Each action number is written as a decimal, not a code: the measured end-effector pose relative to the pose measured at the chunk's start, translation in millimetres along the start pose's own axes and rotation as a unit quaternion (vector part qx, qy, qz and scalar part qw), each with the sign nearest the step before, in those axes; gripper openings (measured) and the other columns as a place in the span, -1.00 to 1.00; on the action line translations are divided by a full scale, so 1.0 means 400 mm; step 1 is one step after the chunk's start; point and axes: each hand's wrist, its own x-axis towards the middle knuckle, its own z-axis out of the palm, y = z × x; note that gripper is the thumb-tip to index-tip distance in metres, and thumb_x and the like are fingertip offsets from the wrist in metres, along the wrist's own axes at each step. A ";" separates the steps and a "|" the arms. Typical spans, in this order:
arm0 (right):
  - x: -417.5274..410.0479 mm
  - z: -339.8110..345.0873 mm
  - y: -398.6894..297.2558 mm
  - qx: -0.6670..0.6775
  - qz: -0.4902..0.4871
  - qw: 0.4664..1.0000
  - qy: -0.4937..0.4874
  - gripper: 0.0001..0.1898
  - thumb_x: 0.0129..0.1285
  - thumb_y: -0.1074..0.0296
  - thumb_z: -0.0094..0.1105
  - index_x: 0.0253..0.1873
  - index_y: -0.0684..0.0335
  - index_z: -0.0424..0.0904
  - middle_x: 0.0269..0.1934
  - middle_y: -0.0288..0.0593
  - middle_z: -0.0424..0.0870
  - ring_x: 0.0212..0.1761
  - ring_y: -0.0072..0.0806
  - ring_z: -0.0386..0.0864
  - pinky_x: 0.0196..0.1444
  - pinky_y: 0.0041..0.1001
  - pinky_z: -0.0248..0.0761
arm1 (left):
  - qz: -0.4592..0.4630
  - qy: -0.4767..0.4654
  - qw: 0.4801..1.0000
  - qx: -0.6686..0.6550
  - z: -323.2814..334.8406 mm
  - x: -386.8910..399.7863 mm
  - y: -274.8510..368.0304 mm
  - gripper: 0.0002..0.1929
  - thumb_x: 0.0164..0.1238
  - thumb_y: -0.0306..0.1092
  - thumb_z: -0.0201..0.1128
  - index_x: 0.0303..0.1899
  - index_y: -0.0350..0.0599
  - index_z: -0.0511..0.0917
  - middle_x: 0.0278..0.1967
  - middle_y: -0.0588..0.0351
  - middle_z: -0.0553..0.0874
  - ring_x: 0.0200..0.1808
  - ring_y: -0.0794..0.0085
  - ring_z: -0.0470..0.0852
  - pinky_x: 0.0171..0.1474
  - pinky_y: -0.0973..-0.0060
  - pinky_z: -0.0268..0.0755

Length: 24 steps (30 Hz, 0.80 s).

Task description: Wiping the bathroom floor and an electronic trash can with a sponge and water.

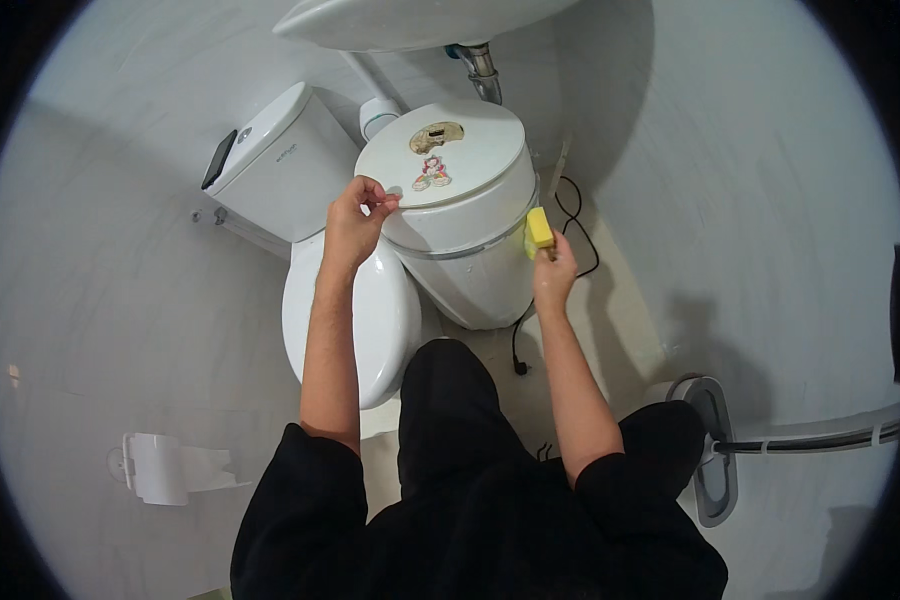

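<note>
A round white tub with a lid, seemingly a small portable washer [487,285], stands before me beside the toilet. Its flat white lid [480,142] bears a cartoon sticker [432,173] and a worn brown label. At the lid's near left edge, my left hand [356,225] has thumb and fingertips drawn together; whether they pinch the rim is unclear. My right hand [555,274] grips a yellow sponge [540,227] at the tub's right side, just below the seam. Part of a paler yellow-green piece [530,244] shows behind the sponge.
To the left is a white toilet [386,322], a phone [220,160] on its tank. A washbasin [420,22] and drainpipe [484,71] overhang the tub. A black cord [596,255] and plug [521,367] lie on the floor. A flat mop [712,450] stands right; a paper roll [159,469] hangs left.
</note>
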 end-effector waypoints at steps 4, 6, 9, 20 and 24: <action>-0.089 0.039 -0.043 -0.025 -0.047 0.999 0.006 -0.65 0.22 0.66 0.10 0.12 0.40 0.61 0.00 -0.02 0.69 0.07 -0.16 0.66 0.15 -0.32 0.47 | -0.014 -0.007 1.000 0.022 -0.006 -0.007 0.021 -0.83 0.29 -0.63 0.36 -0.28 -0.20 0.49 -0.35 0.13 0.78 -0.23 0.54 0.73 -0.10 0.54 0.51; -0.124 0.044 -0.053 -0.052 -0.151 0.987 0.005 -0.61 0.10 0.69 0.13 0.08 0.41 0.63 -0.06 0.02 0.70 0.01 -0.10 0.67 0.09 -0.31 0.51 | -0.010 0.003 1.000 0.029 -0.002 -0.011 0.022 -0.83 0.29 -0.60 0.37 -0.29 -0.20 0.49 -0.35 0.16 0.78 -0.27 0.57 0.68 -0.16 0.56 0.47; -0.197 0.077 -0.065 -0.015 -0.178 0.982 -0.058 -0.61 0.07 0.70 0.13 0.05 0.38 0.65 -0.08 0.00 0.70 -0.03 -0.08 0.67 0.05 -0.29 0.52 | 0.004 0.023 0.999 0.048 -0.008 -0.011 0.011 -0.82 0.28 -0.58 0.39 -0.29 -0.19 0.50 -0.36 0.18 0.76 -0.31 0.61 0.62 -0.23 0.57 0.42; -0.349 0.067 0.158 0.274 0.262 0.926 0.004 -0.75 0.29 0.51 0.16 0.05 0.37 0.59 -0.09 -0.23 0.66 -0.07 -0.50 0.60 0.07 -0.49 0.43 | 0.011 0.031 0.992 0.120 0.015 -0.004 0.022 -0.79 0.24 -0.55 0.44 -0.29 -0.17 0.50 -0.38 0.23 0.74 -0.31 0.61 0.58 -0.24 0.58 0.41; -0.230 -0.010 0.230 0.302 0.370 0.875 0.075 -0.65 0.25 0.59 0.07 0.15 0.37 0.48 0.04 -0.11 0.60 0.03 -0.31 0.63 0.05 -0.36 0.52 | 0.008 0.034 0.996 0.080 0.004 -0.001 -0.004 -0.79 0.25 -0.56 0.43 -0.29 -0.18 0.50 -0.37 0.22 0.74 -0.29 0.60 0.59 -0.23 0.58 0.42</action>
